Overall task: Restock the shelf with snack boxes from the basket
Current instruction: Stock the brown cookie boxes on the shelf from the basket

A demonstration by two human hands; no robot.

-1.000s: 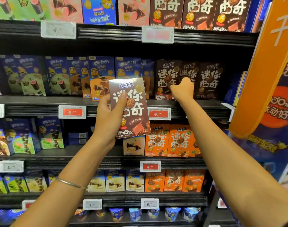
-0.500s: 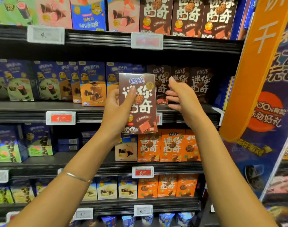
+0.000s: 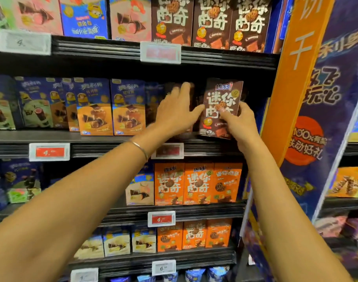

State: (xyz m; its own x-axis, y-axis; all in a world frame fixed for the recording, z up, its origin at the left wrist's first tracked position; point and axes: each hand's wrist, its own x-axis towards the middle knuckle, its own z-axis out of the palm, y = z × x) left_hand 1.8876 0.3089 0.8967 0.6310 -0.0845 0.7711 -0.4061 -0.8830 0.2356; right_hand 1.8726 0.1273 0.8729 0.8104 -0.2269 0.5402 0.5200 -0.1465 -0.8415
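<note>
A brown snack box (image 3: 219, 94) with white characters stands upright at the right end of the second shelf (image 3: 210, 147), its base at the shelf's front edge. My right hand (image 3: 240, 125) grips it from the lower right, thumb across its front. My left hand (image 3: 176, 112), a thin bangle on its wrist, reaches in just left of the box with fingers straight and spread over blurred dark brown boxes (image 3: 194, 94) further back. Its thumb points towards the held box's left edge. The basket is out of view.
Blue boxes (image 3: 94, 106) fill the same shelf to the left. Orange boxes (image 3: 198, 184) sit one shelf down and more brown boxes (image 3: 210, 21) on the shelf above. An orange and blue promotional panel (image 3: 292, 78) closes off the shelf's right side.
The brown box has passed from my left hand to my right and moved right onto the shelf's end. My left hand let go and now reaches flat towards the boxes behind.
</note>
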